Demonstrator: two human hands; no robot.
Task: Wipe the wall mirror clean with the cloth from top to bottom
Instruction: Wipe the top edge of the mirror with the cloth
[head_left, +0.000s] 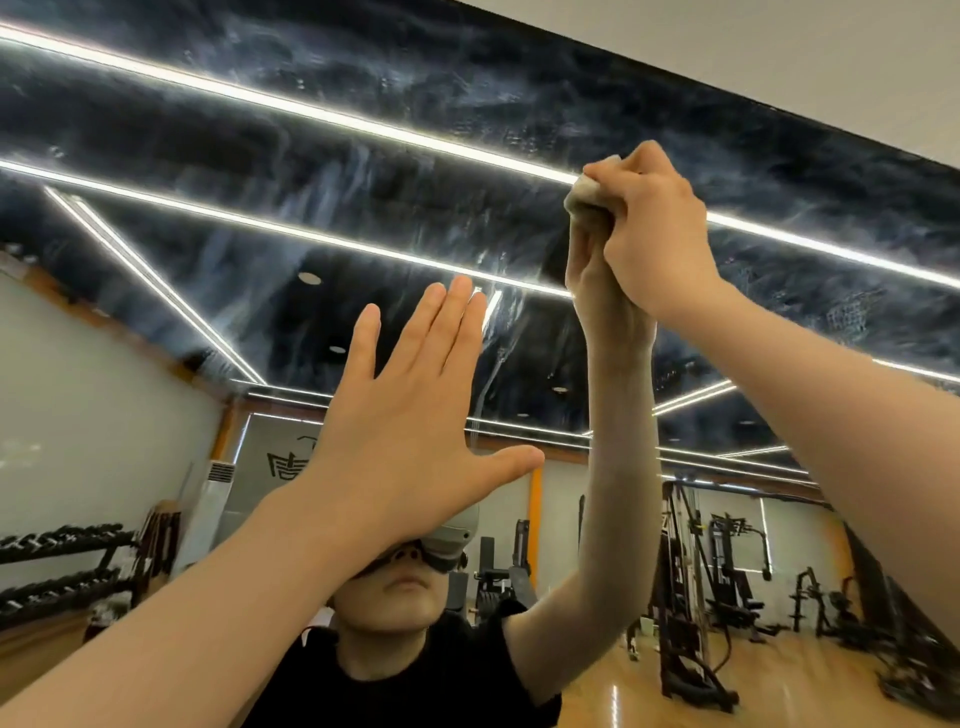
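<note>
A large wall mirror fills the view, its upper glass streaked and smeared. My right hand is raised high and grips a small bunched pale cloth, pressing it against the glass near the mirror's upper part. Most of the cloth is hidden inside my fist. My left hand lies flat on the mirror lower down, fingers straight and spread, holding nothing. The reflection of my arms and body shows in the glass behind both hands.
The mirror's top edge runs diagonally under a pale wall strip at the upper right. The glass reflects a gym: dumbbell racks at left, weight machines at right, a wooden floor and ceiling light strips.
</note>
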